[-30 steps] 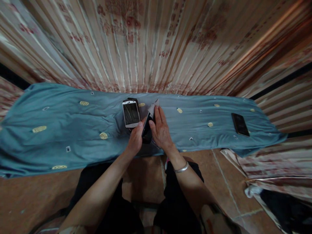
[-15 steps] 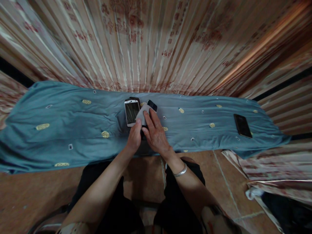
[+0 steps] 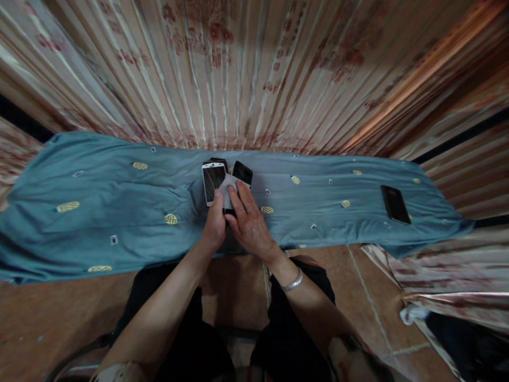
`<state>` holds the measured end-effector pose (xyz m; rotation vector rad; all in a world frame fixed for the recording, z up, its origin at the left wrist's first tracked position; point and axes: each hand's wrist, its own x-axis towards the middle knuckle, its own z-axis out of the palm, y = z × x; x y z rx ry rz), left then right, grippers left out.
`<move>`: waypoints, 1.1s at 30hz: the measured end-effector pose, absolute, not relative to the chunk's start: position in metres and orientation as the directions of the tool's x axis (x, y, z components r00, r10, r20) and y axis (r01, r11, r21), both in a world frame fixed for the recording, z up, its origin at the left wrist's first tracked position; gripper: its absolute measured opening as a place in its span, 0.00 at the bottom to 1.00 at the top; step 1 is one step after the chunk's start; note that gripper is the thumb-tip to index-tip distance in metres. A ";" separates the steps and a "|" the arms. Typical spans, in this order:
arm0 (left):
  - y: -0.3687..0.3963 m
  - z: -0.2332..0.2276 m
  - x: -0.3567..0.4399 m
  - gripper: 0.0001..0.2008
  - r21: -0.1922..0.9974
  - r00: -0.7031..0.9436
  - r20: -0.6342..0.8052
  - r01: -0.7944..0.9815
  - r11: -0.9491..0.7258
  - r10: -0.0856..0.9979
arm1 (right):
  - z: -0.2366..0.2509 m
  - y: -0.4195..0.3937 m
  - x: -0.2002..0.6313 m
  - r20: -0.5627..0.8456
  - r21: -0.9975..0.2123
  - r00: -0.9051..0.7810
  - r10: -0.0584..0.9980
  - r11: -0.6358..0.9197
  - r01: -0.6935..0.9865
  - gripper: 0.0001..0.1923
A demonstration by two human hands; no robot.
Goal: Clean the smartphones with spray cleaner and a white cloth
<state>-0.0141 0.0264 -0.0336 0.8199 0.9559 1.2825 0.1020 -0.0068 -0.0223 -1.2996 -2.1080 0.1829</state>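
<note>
Your left hand grips one black rectangular phone over the teal-draped bench; your right hand holds one grey cloth against it. One white-framed phone lies just beside.

No readable text, label, brand or number anywhere.

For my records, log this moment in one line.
Left hand: holds black phone | Right hand: on cloth over phone | Beside: white phone
</note>
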 end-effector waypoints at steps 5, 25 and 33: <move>0.023 -0.022 -0.010 0.26 0.853 0.009 -0.196 -0.492 0.175 0.981 | -0.020 -0.006 0.105 0.443 -0.425 -0.307 0.842 0.499 0.755 0.33; 0.025 0.001 -0.011 0.25 0.740 -0.002 -0.300 -0.632 0.231 0.954 | -0.026 -0.008 0.101 0.502 -0.422 -0.344 0.794 0.572 0.703 0.30; 0.026 0.000 -0.010 0.27 0.746 -0.007 -0.291 -0.628 0.222 0.957 | -0.029 -0.009 0.099 0.487 -0.450 -0.334 0.807 0.559 0.696 0.32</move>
